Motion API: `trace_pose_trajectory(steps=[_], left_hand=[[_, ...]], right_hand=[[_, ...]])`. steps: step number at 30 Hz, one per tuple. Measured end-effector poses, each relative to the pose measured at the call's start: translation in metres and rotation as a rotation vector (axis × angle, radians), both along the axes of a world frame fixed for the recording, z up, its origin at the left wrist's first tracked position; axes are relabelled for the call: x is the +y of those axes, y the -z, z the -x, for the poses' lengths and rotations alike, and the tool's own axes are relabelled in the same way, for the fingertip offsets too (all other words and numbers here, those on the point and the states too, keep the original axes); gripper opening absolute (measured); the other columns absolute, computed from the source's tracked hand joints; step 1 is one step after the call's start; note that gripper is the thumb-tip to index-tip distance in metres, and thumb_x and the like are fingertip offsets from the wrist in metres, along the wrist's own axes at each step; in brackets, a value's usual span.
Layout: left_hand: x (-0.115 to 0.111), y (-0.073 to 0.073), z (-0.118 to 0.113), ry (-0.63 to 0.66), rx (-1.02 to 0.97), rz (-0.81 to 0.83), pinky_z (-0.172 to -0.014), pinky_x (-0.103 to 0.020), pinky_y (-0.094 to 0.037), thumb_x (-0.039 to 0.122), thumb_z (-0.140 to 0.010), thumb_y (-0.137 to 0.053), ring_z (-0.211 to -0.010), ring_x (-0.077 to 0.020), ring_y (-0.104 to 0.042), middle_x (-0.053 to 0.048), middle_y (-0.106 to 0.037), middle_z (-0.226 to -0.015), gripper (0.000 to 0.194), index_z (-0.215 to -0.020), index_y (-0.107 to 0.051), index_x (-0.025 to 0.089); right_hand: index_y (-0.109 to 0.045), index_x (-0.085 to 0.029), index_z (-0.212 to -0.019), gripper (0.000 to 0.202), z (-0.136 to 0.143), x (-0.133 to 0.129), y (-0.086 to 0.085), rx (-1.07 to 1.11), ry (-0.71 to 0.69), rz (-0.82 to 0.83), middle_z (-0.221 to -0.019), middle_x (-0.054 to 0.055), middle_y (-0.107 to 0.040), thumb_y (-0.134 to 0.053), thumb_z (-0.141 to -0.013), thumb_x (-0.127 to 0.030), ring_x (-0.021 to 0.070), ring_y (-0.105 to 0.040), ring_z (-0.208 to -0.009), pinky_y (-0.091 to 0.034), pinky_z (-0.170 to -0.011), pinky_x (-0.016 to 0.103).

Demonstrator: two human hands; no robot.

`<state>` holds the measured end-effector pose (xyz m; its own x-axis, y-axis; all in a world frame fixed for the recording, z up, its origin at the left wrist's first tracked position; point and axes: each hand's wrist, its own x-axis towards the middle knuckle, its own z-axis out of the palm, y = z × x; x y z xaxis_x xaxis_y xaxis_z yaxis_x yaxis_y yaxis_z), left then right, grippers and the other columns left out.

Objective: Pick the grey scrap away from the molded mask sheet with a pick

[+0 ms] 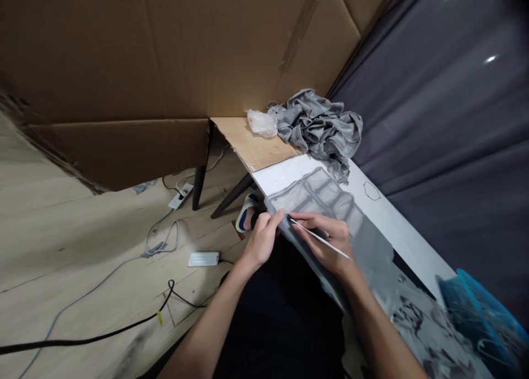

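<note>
A grey fabric organizer with mesh pockets (295,196) lies over the table's near edge, partly across my lap. My left hand (264,238) pinches its border between thumb and fingers. Close beside it, my right hand (324,238) is closed around a thin white stick (320,239). The stick slants from its dark tip near the organizer's edge back over the hand. What the dark tip is, I cannot make out. Farther down, the organizer's plain grey fabric (374,252) spreads under my right forearm.
Crumpled grey fabric (322,125) and a clear plastic bag (262,123) sit at the back of the white table (281,175). A blue basket (475,296) stands at right. Cardboard (177,48) rises ahead. A power strip (181,196), cables and a white device (203,259) lie on the floor.
</note>
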<state>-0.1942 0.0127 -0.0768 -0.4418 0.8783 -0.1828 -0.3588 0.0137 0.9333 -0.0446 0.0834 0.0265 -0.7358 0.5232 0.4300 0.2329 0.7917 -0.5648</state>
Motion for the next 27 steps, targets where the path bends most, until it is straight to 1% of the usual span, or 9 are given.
trace_pose_trajectory(steps=[4, 9, 12, 15, 17, 20, 23, 27], left_hand=[[0.0, -0.001, -0.003, -0.027, -0.018, -0.018, -0.08, -0.035, -0.045, 0.083, -0.09, -0.063, -0.081, -0.0207, -0.056, 0.002, -0.057, -0.077, 0.061, -0.075, -0.058, 0.024], [0.001, -0.003, -0.005, -0.038, -0.029, -0.034, -0.079, -0.035, -0.045, 0.085, -0.089, -0.064, -0.08, -0.0206, -0.055, 0.002, -0.056, -0.074, 0.063, -0.074, -0.058, 0.024], [0.001, -0.004, -0.005, -0.054, -0.037, -0.039, -0.08, -0.034, -0.045, 0.085, -0.088, -0.066, -0.081, -0.0206, -0.055, 0.002, -0.057, -0.075, 0.063, -0.074, -0.059, 0.024], [0.001, -0.003, -0.006, -0.08, -0.045, -0.045, -0.083, -0.034, -0.046, 0.082, -0.087, -0.068, -0.084, -0.0208, -0.057, 0.001, -0.059, -0.077, 0.061, -0.074, -0.061, 0.023], [0.002, -0.001, -0.007, -0.089, -0.047, -0.05, -0.084, -0.034, -0.047, 0.08, -0.088, -0.068, -0.085, -0.0209, -0.057, 0.001, -0.06, -0.078, 0.059, -0.074, -0.061, 0.023], [0.003, 0.0, -0.008, -0.101, -0.049, -0.052, -0.084, -0.034, -0.047, 0.079, -0.087, -0.068, -0.085, -0.021, -0.058, 0.001, -0.06, -0.078, 0.058, -0.075, -0.063, 0.023], [0.004, 0.001, -0.009, -0.109, -0.047, -0.056, -0.082, -0.034, -0.047, 0.079, -0.086, -0.068, -0.084, -0.0209, -0.058, 0.001, -0.061, -0.078, 0.057, -0.075, -0.064, 0.023], [0.005, 0.001, -0.009, -0.112, -0.044, -0.068, -0.079, -0.033, -0.047, 0.078, -0.087, -0.068, -0.081, -0.02, -0.057, 0.001, -0.06, -0.076, 0.057, -0.073, -0.063, 0.023]], right_hand=[[-0.08, -0.028, -0.087, 0.018, 0.0, 0.0, 0.001, -0.017, 0.012, -0.013, -0.113, 0.007, -0.09, -0.076, -0.104, -0.028, 0.0285, -0.089, -0.094, -0.071, -0.081, 0.038], [-0.077, -0.028, -0.092, 0.018, 0.0, -0.001, 0.001, -0.064, -0.003, -0.13, -0.116, 0.004, -0.09, -0.072, -0.108, -0.022, 0.025, -0.089, -0.094, -0.069, -0.081, 0.035], [-0.076, -0.027, -0.092, 0.021, 0.001, -0.003, -0.001, -0.132, -0.025, -0.324, -0.119, 0.004, -0.09, -0.068, -0.109, -0.018, 0.0232, -0.088, -0.093, -0.067, -0.083, 0.033], [-0.073, -0.024, -0.093, 0.023, 0.005, -0.006, -0.002, -0.176, -0.059, -0.579, -0.117, 0.005, -0.09, -0.066, -0.109, -0.01, 0.0208, -0.087, -0.088, -0.064, -0.08, 0.029], [-0.07, -0.023, -0.092, 0.024, 0.008, -0.007, -0.002, -0.175, -0.079, -0.679, -0.113, 0.005, -0.09, -0.066, -0.107, -0.005, 0.0198, -0.087, -0.085, -0.062, -0.077, 0.028], [-0.068, -0.023, -0.092, 0.025, 0.011, -0.008, -0.001, -0.164, -0.085, -0.716, -0.11, 0.005, -0.09, -0.065, -0.106, -0.003, 0.0196, -0.086, -0.083, -0.06, -0.076, 0.028], [-0.068, -0.023, -0.094, 0.024, 0.011, -0.008, -0.001, -0.15, -0.075, -0.697, -0.111, 0.006, -0.09, -0.067, -0.105, -0.002, 0.0195, -0.086, -0.084, -0.059, -0.078, 0.028], [-0.07, -0.023, -0.095, 0.026, 0.012, -0.009, 0.001, -0.148, -0.047, -0.675, -0.113, 0.005, -0.09, -0.064, -0.105, 0.0, 0.0174, -0.085, -0.081, -0.056, -0.075, 0.026]])
